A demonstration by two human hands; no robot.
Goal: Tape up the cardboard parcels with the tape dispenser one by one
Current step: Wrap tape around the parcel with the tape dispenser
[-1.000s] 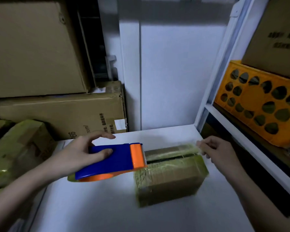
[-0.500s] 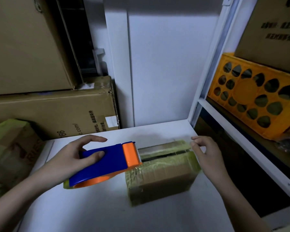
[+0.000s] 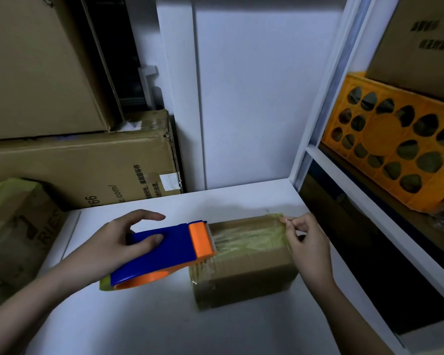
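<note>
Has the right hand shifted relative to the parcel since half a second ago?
Yes. The right hand has risen off the parcel and pinches the tape at its far-right top edge.

We see a tape dispenser [image 3: 162, 252] with a royal blue body, an orange blade guard and an orange wheel; the tape [image 3: 249, 239] off it is translucent yellow-green over a plain brown parcel [image 3: 251, 280]. The table [image 3: 164, 324] is white, the stacked boxes [image 3: 69, 170] brown with black print, and the crate [image 3: 385, 139] bright orange, pierced with rounded holes
</note>
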